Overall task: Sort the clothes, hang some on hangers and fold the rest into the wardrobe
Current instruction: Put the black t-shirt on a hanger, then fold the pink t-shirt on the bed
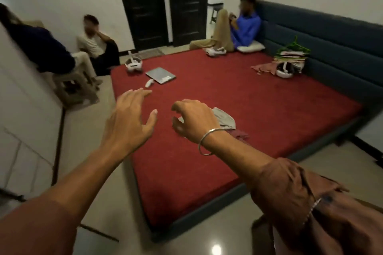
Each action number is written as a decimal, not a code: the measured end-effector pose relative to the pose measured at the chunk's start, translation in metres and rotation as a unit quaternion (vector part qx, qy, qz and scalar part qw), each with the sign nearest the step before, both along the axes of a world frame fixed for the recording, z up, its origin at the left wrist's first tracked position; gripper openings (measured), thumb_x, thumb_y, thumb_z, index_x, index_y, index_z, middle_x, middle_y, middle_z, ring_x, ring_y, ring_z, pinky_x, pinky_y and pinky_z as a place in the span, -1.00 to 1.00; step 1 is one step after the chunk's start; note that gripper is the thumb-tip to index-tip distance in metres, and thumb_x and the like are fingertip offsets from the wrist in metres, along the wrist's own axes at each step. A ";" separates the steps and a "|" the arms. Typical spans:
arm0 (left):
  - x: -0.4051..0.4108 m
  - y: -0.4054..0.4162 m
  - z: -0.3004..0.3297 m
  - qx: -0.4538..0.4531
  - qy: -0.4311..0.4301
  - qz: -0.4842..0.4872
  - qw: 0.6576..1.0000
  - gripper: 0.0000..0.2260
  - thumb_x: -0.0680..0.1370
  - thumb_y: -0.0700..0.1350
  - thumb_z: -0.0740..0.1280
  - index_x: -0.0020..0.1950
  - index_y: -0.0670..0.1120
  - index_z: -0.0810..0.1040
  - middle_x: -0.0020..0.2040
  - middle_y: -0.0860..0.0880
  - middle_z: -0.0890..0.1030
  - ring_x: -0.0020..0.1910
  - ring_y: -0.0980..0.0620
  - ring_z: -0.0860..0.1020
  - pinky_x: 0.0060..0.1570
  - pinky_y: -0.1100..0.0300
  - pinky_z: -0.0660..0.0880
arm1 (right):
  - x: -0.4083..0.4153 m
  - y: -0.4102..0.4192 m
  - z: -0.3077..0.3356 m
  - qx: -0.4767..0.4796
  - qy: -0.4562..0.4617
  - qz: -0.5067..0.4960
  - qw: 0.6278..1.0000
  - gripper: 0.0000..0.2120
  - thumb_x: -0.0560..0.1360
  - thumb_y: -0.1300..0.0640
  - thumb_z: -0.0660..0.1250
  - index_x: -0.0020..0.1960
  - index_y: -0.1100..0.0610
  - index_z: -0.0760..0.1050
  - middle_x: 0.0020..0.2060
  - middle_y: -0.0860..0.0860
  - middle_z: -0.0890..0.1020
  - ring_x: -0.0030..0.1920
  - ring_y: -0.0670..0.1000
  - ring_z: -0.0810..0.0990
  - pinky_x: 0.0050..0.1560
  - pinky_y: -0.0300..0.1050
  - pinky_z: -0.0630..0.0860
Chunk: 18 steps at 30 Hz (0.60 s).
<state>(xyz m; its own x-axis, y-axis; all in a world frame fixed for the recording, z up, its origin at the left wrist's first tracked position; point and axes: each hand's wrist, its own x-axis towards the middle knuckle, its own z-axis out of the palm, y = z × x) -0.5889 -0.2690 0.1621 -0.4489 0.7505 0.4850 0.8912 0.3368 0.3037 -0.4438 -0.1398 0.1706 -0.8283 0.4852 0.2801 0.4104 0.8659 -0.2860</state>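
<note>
**Head view: sorting barely begun, both hands empty over the bed**

Head camera looks down across a red-covered bed (pixel 238 97) that fills most of the frame. No wardrobe can be made out for certain; the pale panel at the left edge may be part of one, but I cannot tell.

Far right corner of the bed, against the dark padded headboard (pixel 331 33): a stack of folded clothes (pixel 290 58) with green hangers (pixel 295 46) lying on top. A pinkish garment (pixel 263 67) spreads loose just beside that stack. Nothing hangs on a hanger yet.

Near the bed's front-left edge: a small grey garment (pixel 224 118) with a maroon piece (pixel 240 133) touching it, both crumpled and unfolded.

Right hand (pixel 194 122), bangle at the wrist, hovers directly over the grey garment with fingers curled narrow, holding nothing. Left hand (pixel 128 118) is spread wide beside it, also empty.

Judgement: early stage. The stack still needs moving, the hangers are unused, and three loose items wait. Likely step in hand is picking up the grey piece.

Clutter elsewhere on the bed: a laptop (pixel 160 75) and white headsets (pixel 133 64) toward the far-left corner.
</note>
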 end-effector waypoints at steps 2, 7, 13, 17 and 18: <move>0.003 0.046 -0.025 0.002 -0.031 -0.032 0.999 -0.55 0.57 0.06 0.34 0.44 -0.02 0.46 0.41 -0.07 0.53 0.48 -0.14 0.39 0.42 -0.11 0.41 | 0.004 0.036 -0.025 -0.018 -0.017 -0.032 0.999 -0.76 0.55 0.03 0.35 0.16 0.10 0.60 -0.01 0.07 0.68 0.04 0.19 0.66 -0.03 0.14 0.60; -0.015 0.148 -0.101 -0.031 -0.116 -0.081 0.989 -0.60 0.59 0.05 0.35 0.42 0.02 0.47 0.37 0.03 0.55 0.47 -0.06 0.38 0.35 -0.05 0.44 | -0.006 0.118 -0.096 -0.054 -0.062 -0.111 0.990 -0.82 0.52 0.02 0.36 0.08 0.03 0.60 -0.02 0.01 0.70 0.03 0.13 0.67 0.03 0.14 0.63; -0.033 0.234 -0.202 -0.105 -0.230 -0.120 0.960 -0.65 0.61 0.02 0.33 0.39 0.02 0.50 0.29 0.05 0.58 0.35 0.04 0.42 0.28 0.06 0.45 | -0.018 0.198 -0.175 -0.116 -0.145 -0.199 0.962 -0.73 0.52 -0.02 0.34 0.18 0.01 0.59 0.04 0.02 0.71 0.07 0.19 0.68 0.01 0.14 0.64; -0.052 0.279 -0.253 -0.156 -0.259 -0.117 0.946 -0.66 0.63 0.05 0.32 0.40 0.05 0.50 0.28 0.10 0.59 0.31 0.08 0.45 0.26 0.10 0.47 | -0.027 0.251 -0.223 -0.155 -0.162 -0.223 0.948 -0.71 0.54 -0.03 0.33 0.22 0.01 0.60 0.08 0.00 0.71 0.11 0.15 0.68 0.07 0.12 0.64; -0.057 0.292 -0.268 -0.168 -0.264 -0.111 0.943 -0.66 0.63 0.04 0.32 0.40 0.05 0.51 0.28 0.10 0.60 0.30 0.07 0.46 0.26 0.07 0.48 | -0.029 0.266 -0.240 -0.163 -0.169 -0.228 0.945 -0.71 0.54 -0.03 0.33 0.21 0.02 0.61 0.08 0.00 0.72 0.10 0.15 0.68 0.06 0.11 0.64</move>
